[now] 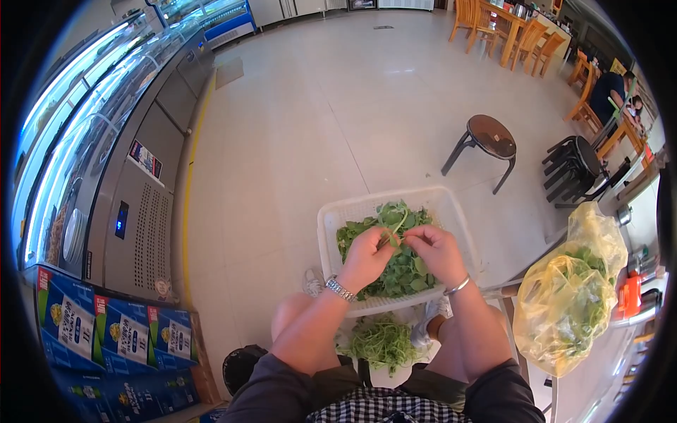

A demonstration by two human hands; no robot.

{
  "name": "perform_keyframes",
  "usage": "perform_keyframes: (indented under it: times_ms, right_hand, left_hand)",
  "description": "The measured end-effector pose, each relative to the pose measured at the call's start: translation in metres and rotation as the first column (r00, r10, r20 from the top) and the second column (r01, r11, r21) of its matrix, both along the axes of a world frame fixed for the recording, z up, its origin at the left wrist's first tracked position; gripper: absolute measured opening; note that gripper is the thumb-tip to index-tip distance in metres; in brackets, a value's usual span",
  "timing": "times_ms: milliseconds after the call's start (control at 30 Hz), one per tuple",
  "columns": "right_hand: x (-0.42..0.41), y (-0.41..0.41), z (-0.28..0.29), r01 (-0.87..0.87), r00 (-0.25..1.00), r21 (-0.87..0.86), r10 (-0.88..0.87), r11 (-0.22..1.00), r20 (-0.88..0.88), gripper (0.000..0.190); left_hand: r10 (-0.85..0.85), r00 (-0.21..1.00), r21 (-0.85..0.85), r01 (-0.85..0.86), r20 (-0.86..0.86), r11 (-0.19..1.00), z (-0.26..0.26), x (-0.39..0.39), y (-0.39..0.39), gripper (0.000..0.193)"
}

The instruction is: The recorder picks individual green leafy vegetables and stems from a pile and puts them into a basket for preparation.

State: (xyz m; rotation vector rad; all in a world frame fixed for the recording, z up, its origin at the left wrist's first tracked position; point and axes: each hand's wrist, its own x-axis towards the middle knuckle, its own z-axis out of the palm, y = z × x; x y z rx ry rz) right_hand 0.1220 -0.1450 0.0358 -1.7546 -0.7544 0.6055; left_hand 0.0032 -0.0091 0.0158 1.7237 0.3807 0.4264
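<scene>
A sprig of leafy greens [402,218] rises pale-stemmed between my hands, above a white plastic basket [326,232]. My left hand [372,256] is closed around its lower part. The thumb and fingertips of my right hand [435,248] pinch at the same sprig, close to the left fingers; the exact contact is small and partly hidden. Loose leafy greens [394,277] fill much of the basket under both hands. Below the basket's near rim, between my feet, lies a heap of thin green stems [383,342].
At right, a yellow translucent plastic bag [534,322] holds more greens. A round brown-topped stool [489,135] stands beyond the basket, near stacked black stools [574,164]. Blue cartons [124,338] and a steel refrigerated display counter [153,195] line the left. A person [608,95] bends over a far-right table.
</scene>
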Motion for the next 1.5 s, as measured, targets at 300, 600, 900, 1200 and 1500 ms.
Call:
perform_keyframes:
  times_ms: [300,600,900,1200,1500]
  right_hand:
    - [0.018,-0.014,0.010,0.146,0.982,-0.016,-0.143,0.989,0.121,0.025]
    - [-0.019,0.003,0.019,-0.075,0.857,0.100,0.013,0.992,0.515,0.027]
    - [-0.015,0.007,-0.003,0.112,0.993,0.161,-0.106,0.981,-0.046,0.011]
    - [0.012,-0.021,0.004,0.072,0.888,-0.213,0.035,0.974,0.459,0.018]
    - [-0.012,-0.004,0.013,-0.031,0.937,-0.085,0.059,0.996,0.345,0.024]
  left_hand:
    - [0.197,0.976,0.211,-0.213,0.091,0.954,-0.008,-0.002,0.008,0.007]
    - [0.151,0.988,0.494,-0.152,0.041,0.856,0.003,-0.001,-0.014,0.007]
    - [0.006,0.995,0.165,0.010,-0.099,0.986,0.000,0.004,-0.008,0.013]
    - [0.013,1.000,-0.858,-0.029,-0.026,0.512,-0.013,0.002,0.019,0.011]
    - [0.050,0.995,-0.964,0.071,0.086,0.255,-0.007,0.004,0.016,0.006]
